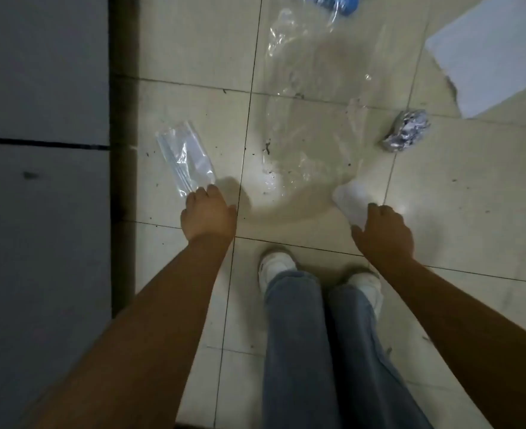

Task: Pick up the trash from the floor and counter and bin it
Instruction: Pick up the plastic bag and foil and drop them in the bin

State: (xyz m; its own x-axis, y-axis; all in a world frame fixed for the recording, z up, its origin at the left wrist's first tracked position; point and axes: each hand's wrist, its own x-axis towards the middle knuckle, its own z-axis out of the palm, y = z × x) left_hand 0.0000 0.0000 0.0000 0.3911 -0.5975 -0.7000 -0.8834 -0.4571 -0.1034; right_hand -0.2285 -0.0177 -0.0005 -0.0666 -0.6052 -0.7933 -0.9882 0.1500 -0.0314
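A clear plastic packet (186, 157) with white sticks inside lies flat on the tiled floor beside the grey cabinet. My left hand (208, 213) is at its near end with the fingers bent down and the fingertips hidden, so a grip cannot be made out. A large clear plastic sheet (311, 97) spreads over the middle tiles, with a white piece (352, 198) at its near right corner. My right hand (384, 232) hovers over that white piece, thumb spread, holding nothing. A crumpled foil ball (405, 134) lies further right.
A grey cabinet front (42, 150) runs along the left with a dark gap at its foot. A white sheet (497, 54) lies at the top right and a blue crumpled item (336, 1) at the top edge. My white shoes (275, 267) stand just behind my hands.
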